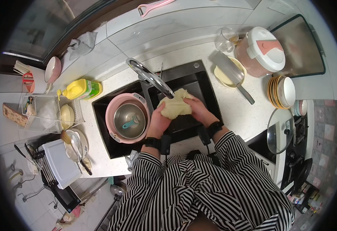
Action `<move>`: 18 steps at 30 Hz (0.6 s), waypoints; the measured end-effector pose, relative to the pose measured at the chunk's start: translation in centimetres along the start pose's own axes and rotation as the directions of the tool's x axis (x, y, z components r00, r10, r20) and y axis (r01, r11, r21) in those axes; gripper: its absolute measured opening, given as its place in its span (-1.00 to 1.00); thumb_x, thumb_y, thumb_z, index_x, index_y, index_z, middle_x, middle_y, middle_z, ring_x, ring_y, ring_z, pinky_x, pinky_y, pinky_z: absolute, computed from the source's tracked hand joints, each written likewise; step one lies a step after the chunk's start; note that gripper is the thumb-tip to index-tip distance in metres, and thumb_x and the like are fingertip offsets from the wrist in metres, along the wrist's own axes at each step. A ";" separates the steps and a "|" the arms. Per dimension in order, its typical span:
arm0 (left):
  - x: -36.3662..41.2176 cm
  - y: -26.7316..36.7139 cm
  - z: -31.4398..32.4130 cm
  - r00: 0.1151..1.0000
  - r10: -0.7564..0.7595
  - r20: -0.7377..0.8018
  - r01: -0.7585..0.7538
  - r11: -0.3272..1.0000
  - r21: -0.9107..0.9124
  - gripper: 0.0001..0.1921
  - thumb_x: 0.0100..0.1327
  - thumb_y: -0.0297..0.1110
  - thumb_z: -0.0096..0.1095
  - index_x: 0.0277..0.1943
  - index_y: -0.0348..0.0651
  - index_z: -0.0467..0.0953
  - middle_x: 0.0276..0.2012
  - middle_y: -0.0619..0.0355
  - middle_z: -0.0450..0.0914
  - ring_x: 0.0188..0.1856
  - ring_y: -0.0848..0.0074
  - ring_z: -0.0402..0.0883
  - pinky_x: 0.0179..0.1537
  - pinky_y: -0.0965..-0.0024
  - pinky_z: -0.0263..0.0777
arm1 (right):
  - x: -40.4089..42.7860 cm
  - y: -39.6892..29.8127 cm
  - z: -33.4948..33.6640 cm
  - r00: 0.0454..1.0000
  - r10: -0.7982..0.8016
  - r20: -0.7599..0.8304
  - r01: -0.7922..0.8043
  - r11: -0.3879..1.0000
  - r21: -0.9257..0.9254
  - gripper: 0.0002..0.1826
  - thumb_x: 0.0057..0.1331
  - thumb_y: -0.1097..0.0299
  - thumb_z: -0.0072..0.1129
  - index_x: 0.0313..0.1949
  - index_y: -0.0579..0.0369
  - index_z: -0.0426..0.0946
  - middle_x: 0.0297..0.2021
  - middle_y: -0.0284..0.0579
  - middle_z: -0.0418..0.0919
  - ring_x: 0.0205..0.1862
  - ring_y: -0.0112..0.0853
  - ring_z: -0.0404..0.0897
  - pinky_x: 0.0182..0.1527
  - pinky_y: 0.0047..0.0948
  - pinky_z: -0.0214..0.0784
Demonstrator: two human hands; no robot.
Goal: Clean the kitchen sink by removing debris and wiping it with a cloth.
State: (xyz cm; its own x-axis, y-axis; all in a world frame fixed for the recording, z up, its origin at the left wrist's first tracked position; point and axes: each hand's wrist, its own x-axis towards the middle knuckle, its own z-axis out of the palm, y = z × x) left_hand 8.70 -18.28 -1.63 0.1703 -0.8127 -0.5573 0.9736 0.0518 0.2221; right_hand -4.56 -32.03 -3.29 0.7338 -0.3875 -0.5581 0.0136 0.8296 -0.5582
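Note:
A pale yellow cloth (176, 107) is stretched between my two hands, over the right basin of a black double sink (182, 122). My left hand (159, 120) grips its left side, and my right hand (197, 109) grips the right side. Just above the cloth ends the spout of a chrome faucet (154, 78); whether water runs cannot be made out. In the left basin sits a pink plastic tub (110, 111). Inside it rests a metal bowl (122, 125) holding a peeler with a teal handle (129, 122).
Right of the sink, a cleaver (230, 69) lies across a cream bowl (221, 78), its handle on the counter. Beyond are a pink-and-white rice cooker (256, 55), stacked bowls (281, 91) and a glass lid (276, 135). A yellow detergent bottle (82, 89) and wire rack (51, 109) stand left.

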 end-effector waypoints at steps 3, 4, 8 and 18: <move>-0.3 0.4 -1.0 0.997 0.063 0.054 -0.057 0.993 -0.099 -0.49 0.46 -0.18 -0.08 0.34 -0.33 0.22 0.31 -0.08 0.36 0.34 0.14 0.34 0.40 0.10 0.14 | 0.2 1.0 0.5 0.997 0.066 -0.045 -0.071 0.992 -0.106 -0.56 0.41 0.33 0.10 0.24 0.12 0.34 0.02 -0.16 0.56 0.03 -0.37 0.59 0.03 -0.39 0.50; -0.4 0.5 -1.0 0.996 0.076 0.044 -0.071 0.991 -0.111 -0.49 0.45 -0.20 -0.05 0.34 -0.31 0.23 0.30 -0.07 0.38 0.34 0.14 0.35 0.39 0.11 0.15 | 0.5 1.3 0.5 0.995 0.074 -0.064 -0.082 0.989 -0.124 -0.57 0.41 0.32 0.11 0.23 0.10 0.35 0.03 -0.17 0.56 0.03 -0.37 0.59 0.02 -0.39 0.50; -1.2 0.6 -1.2 0.993 0.114 -0.021 -0.115 0.991 -0.072 -0.50 0.41 -0.28 0.02 0.33 -0.29 0.25 0.29 -0.04 0.38 0.34 0.16 0.35 0.38 0.11 0.17 | 0.8 1.7 1.3 0.991 0.035 -0.129 -0.066 0.967 -0.246 -0.47 0.38 0.29 0.16 0.29 0.06 0.30 0.05 -0.13 0.54 0.02 -0.37 0.59 -0.02 -0.42 0.50; -1.2 -0.1 -0.4 0.995 0.083 -0.061 -0.082 0.997 0.011 -0.47 0.37 -0.37 0.01 0.36 -0.33 0.19 0.32 -0.07 0.34 0.35 0.16 0.33 0.40 0.10 0.14 | 0.4 1.6 1.7 0.841 -0.531 0.102 0.408 0.499 -0.765 -0.74 0.25 0.28 0.30 -0.11 0.12 0.65 -0.21 -0.10 0.65 -0.23 -0.39 0.64 -0.17 -0.46 0.48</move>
State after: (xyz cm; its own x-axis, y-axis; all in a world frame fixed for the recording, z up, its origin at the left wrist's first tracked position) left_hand 8.46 -17.11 -1.30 0.2595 -0.7686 -0.5847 0.9545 0.1120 0.2765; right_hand -3.14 -30.19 -3.37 0.6791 -0.7257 -0.1103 -0.2134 -0.0514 -0.9756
